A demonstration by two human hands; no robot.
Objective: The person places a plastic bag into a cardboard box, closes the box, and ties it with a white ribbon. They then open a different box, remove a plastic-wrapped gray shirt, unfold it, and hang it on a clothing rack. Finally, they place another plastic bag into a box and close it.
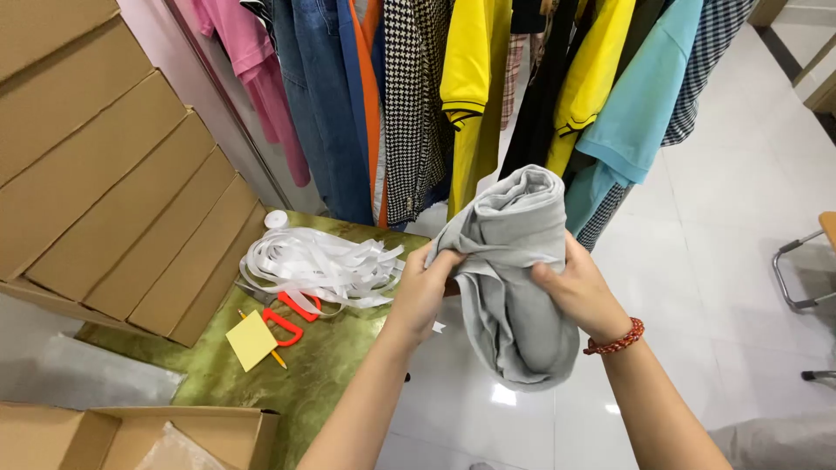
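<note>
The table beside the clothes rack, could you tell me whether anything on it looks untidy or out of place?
The white ribbon strips lie in a loose tangle on the green table, partly covering the red-handled scissors. Nothing looks spilled or damaged. Both hands, left and right, grip a bunched grey garment.

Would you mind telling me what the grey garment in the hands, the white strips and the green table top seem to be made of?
Grey garment: soft matte knit fabric, probably cotton jersey; it bunches in limp folds. White strips: thin ribbon or plastic tape, slightly glossy, lying in loose loops. Green table top: a shiny mottled surface, perhaps foil-like covering or polished stone; unclear which.
</note>
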